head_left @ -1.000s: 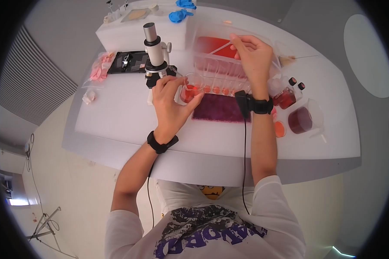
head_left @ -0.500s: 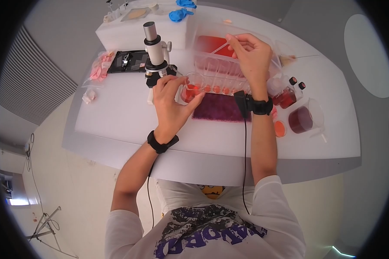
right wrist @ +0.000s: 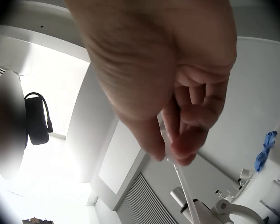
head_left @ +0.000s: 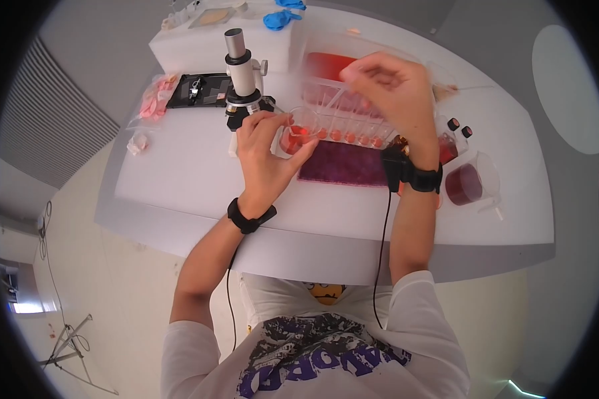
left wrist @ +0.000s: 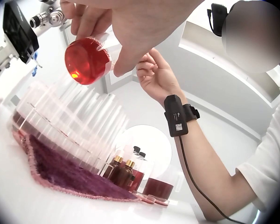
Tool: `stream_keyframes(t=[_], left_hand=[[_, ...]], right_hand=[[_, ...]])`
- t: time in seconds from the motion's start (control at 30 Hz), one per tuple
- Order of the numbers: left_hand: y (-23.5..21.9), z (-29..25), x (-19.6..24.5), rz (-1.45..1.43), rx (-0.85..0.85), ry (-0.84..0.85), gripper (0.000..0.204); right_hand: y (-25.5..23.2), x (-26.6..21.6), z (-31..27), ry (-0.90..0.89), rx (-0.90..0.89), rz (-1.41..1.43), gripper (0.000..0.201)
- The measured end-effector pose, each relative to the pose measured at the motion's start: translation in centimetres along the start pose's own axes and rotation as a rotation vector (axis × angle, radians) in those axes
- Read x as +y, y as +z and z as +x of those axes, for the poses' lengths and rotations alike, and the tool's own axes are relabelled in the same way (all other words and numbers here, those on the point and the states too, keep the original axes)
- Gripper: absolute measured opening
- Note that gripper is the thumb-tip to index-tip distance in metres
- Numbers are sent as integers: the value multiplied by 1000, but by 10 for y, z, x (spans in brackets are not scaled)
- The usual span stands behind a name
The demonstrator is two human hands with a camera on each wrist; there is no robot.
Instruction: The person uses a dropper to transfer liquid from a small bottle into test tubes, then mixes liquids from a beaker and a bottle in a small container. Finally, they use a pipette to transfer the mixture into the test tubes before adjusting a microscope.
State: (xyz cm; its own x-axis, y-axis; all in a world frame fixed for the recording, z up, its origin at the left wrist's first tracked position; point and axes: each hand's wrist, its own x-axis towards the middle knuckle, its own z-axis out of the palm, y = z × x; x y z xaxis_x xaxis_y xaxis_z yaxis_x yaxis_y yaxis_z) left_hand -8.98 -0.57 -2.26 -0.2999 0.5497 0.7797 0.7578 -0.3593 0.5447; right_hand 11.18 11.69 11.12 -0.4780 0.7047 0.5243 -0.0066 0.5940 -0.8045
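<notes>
In the head view my left hand [head_left: 263, 149] grips the upper part of a small clear beaker of red liquid, raised close to the microscope and test tubes. The left wrist view shows this beaker [left wrist: 86, 60] from below, the fingers at its rim. Blurred in the head view, my right hand [head_left: 402, 96] is up over the right end of the tube row. Its thumb and fingertips pinch a thin translucent dropper [right wrist: 184, 186], whose stem points away from the hand. Several test tubes [head_left: 349, 133] with red liquid at the bottom stand in a clear rack, which the right arm partly covers.
A purple cloth [head_left: 343, 165] lies in front of the tubes, and a clear tub of red liquid [head_left: 326, 65] behind. The microscope [head_left: 243, 76] is left of them. Brown dropper bottles [left wrist: 126, 173] and a jug of dark red liquid [head_left: 464, 185] stand at right.
My right hand has shifted to the right and its wrist has turned, with the dropper still pinched. The left hand and its beaker stay almost in place.
</notes>
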Motion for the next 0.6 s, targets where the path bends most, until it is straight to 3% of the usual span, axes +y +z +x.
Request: stream_keyframes(t=[0.03, 0.17, 0.23, 0.27, 0.33, 0.6], left_hand=[[0, 0, 0, 0, 3, -2, 53], [-5, 3, 5, 37, -9, 2, 52], [-2, 1, 0, 14, -1, -6, 53], [0, 0, -2, -12, 6, -15, 53], [-1, 1, -1, -11, 7, -16, 53], [-5, 3, 5, 35, 3, 1, 52]], right_hand=[[4, 3, -1, 4, -138, -61, 15], [22, 7, 0, -24, -204, -213, 17], [23, 0, 1, 189, -249, -216, 18], [23, 2, 0, 187, -249, -216, 18], [23, 7, -1, 23, -258, -121, 20], [25, 9, -1, 50, -266, -31, 19]])
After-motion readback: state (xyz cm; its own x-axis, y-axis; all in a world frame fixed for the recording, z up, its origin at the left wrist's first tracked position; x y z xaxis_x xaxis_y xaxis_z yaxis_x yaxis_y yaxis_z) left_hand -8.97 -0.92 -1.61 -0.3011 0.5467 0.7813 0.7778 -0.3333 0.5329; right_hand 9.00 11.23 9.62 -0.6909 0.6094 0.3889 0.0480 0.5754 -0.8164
